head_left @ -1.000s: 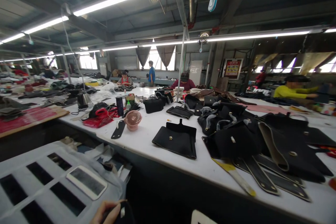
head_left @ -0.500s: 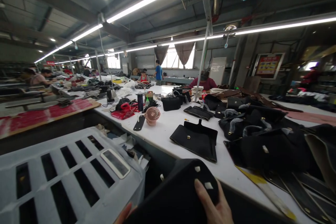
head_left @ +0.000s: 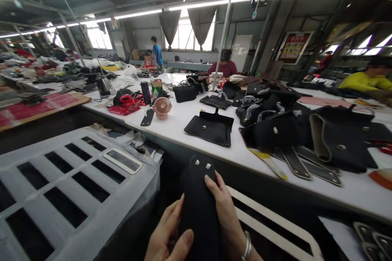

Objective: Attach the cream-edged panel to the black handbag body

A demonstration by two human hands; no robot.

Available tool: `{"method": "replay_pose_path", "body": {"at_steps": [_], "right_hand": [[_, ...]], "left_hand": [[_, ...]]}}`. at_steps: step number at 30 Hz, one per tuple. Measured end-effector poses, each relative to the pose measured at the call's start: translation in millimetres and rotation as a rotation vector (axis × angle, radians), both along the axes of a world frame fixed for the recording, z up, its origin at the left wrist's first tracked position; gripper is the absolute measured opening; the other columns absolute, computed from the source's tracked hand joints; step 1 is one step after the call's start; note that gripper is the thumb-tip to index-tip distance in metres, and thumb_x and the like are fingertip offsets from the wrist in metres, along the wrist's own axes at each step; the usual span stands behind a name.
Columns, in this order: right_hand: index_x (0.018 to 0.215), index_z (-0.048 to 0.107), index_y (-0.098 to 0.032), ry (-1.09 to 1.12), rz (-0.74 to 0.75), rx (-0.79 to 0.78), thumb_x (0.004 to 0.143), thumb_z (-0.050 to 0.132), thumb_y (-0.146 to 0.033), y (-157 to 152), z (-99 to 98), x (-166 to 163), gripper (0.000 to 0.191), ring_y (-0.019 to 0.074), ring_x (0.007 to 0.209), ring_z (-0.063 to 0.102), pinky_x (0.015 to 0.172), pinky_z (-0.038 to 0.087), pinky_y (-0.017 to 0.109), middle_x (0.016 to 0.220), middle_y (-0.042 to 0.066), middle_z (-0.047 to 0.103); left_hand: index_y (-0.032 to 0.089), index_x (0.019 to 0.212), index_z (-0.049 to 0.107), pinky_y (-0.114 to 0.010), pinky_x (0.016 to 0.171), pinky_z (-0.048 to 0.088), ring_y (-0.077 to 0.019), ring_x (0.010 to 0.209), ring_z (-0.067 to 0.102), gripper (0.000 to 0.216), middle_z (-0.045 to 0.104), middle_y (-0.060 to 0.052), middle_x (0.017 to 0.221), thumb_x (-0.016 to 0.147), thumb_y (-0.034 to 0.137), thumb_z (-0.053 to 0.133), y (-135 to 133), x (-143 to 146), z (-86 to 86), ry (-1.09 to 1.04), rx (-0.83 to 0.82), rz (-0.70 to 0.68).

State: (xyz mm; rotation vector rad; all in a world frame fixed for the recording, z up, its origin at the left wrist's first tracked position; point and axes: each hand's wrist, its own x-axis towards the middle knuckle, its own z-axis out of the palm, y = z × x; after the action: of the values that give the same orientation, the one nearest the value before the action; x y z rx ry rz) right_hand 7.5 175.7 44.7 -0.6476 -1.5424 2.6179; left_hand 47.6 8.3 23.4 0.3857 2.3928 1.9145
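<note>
A black leather bag piece (head_left: 199, 204) with two small pale squares near its rounded far end is held low in front of me. My right hand (head_left: 225, 208), with a silver bracelet at the wrist, grips its right edge, thumb on top. My left hand (head_left: 170, 228) is closed against the left edge lower down. The piece's near end runs out of the picture. Beyond it, a black bag (head_left: 210, 128) with a gold clasp lies flat on the white worktable (head_left: 171, 140).
Black bags (head_left: 288, 126) and dark straps (head_left: 295, 163) pile up on the right. A pink fan (head_left: 162, 107) and red plastic bag (head_left: 124, 106) stand further left. At left, a phone (head_left: 123, 160) lies on a white-covered surface with dark strips (head_left: 90, 187). Several people work beyond.
My view has tipped down and turned right. The leather piece now appears narrower and more upright, and my left hand has come into fuller view against its left edge.
</note>
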Motion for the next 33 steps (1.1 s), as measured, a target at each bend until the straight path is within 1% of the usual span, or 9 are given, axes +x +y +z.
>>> {"method": "replay_pose_path", "body": {"at_steps": [4, 8, 11, 13, 15, 18, 21, 26, 33], "right_hand": [[0.130, 0.052, -0.017, 0.097, 0.022, 0.087, 0.070, 0.073, -0.053, -16, -25.6, 24, 0.073, 0.0296, 0.119, 0.054, 0.103, 0.043, 0.042, 0.125, 0.011, 0.062], [0.129, 0.055, -0.015, 0.154, -0.088, 0.177, 0.072, 0.071, -0.054, -32, -54.3, 35, 0.070, 0.0293, 0.119, 0.054, 0.105, 0.042, 0.040, 0.127, 0.012, 0.060], [0.132, 0.052, -0.016, 0.162, -0.117, 0.261, 0.073, 0.069, -0.054, -34, -62.0, 36, 0.072, 0.0297, 0.119, 0.055, 0.105, 0.042, 0.041, 0.128, 0.012, 0.060], [0.132, 0.053, -0.019, 0.166, -0.113, 0.348, 0.074, 0.068, -0.052, -30, -61.5, 36, 0.068, 0.0290, 0.122, 0.052, 0.107, 0.040, 0.041, 0.131, 0.010, 0.058], [0.130, 0.056, -0.022, 0.182, -0.113, 0.437, 0.075, 0.068, -0.048, -25, -59.2, 38, 0.061, 0.0279, 0.126, 0.048, 0.108, 0.038, 0.040, 0.133, 0.007, 0.056], [0.124, 0.062, -0.023, 0.189, -0.140, 0.528, 0.076, 0.067, -0.045, -18, -56.3, 42, 0.053, 0.0282, 0.123, 0.051, 0.106, 0.041, 0.039, 0.130, 0.006, 0.059], [0.118, 0.066, -0.022, 0.145, -0.160, 0.537, 0.074, 0.067, -0.045, -15, -54.0, 46, 0.049, 0.0290, 0.115, 0.058, 0.102, 0.045, 0.039, 0.121, 0.007, 0.065], [0.104, 0.073, -0.022, 0.080, -0.204, 0.513, 0.071, 0.068, -0.044, -14, -44.6, 47, 0.040, 0.0289, 0.101, 0.065, 0.089, 0.053, 0.035, 0.106, 0.006, 0.071], [0.084, 0.070, -0.023, 0.094, -0.304, 0.616, 0.069, 0.066, -0.038, -16, -35.2, 48, 0.022, 0.0213, 0.073, 0.063, 0.070, 0.051, 0.029, 0.080, 0.003, 0.070]], "left_hand": [[0.026, 0.136, 0.049, -0.029, 0.090, 0.054, -0.0266, 0.115, 0.059, 0.052, 0.056, -0.008, 0.133, 0.087, 0.039, 0.058, 0, -16, 2.9, 0.090, -0.144, 0.024], [0.022, 0.135, 0.050, -0.028, 0.091, 0.053, -0.0240, 0.111, 0.061, 0.051, 0.062, -0.009, 0.125, 0.087, 0.036, 0.057, -1, -26, 4.8, 0.199, -0.224, 0.068], [0.023, 0.122, 0.064, -0.024, 0.088, 0.054, -0.0225, 0.103, 0.065, 0.038, 0.068, -0.008, 0.115, 0.086, 0.035, 0.059, 2, -29, 2.4, 0.260, -0.270, 0.079], [0.025, 0.111, 0.070, -0.022, 0.081, 0.055, -0.0217, 0.094, 0.069, 0.030, 0.072, -0.005, 0.105, 0.085, 0.037, 0.061, 7, -28, -3.2, 0.246, -0.247, 0.126], [0.025, 0.118, 0.066, -0.021, 0.075, 0.056, -0.0207, 0.087, 0.071, 0.037, 0.074, -0.003, 0.102, 0.084, 0.041, 0.061, 14, -25, -10.5, 0.179, -0.180, 0.241], [0.024, 0.129, 0.058, -0.020, 0.075, 0.056, -0.0203, 0.090, 0.070, 0.048, 0.072, -0.001, 0.108, 0.086, 0.046, 0.058, 24, -21, -18.9, 0.088, -0.093, 0.363], [0.025, 0.116, 0.067, -0.019, 0.082, 0.053, -0.0211, 0.097, 0.068, 0.040, 0.071, -0.001, 0.110, 0.083, 0.047, 0.061, 28, -21, -20.5, 0.103, -0.076, 0.363], [0.024, 0.104, 0.074, -0.019, 0.071, 0.053, -0.0178, 0.078, 0.066, 0.033, 0.072, -0.003, 0.087, 0.081, 0.046, 0.064, 28, -26, -21.9, 0.157, -0.071, 0.349], [0.022, 0.095, 0.075, -0.018, 0.063, 0.050, -0.0156, 0.071, 0.062, 0.034, 0.065, -0.002, 0.081, 0.076, 0.049, 0.069, 36, -26, -32.1, 0.130, -0.051, 0.344]]}}
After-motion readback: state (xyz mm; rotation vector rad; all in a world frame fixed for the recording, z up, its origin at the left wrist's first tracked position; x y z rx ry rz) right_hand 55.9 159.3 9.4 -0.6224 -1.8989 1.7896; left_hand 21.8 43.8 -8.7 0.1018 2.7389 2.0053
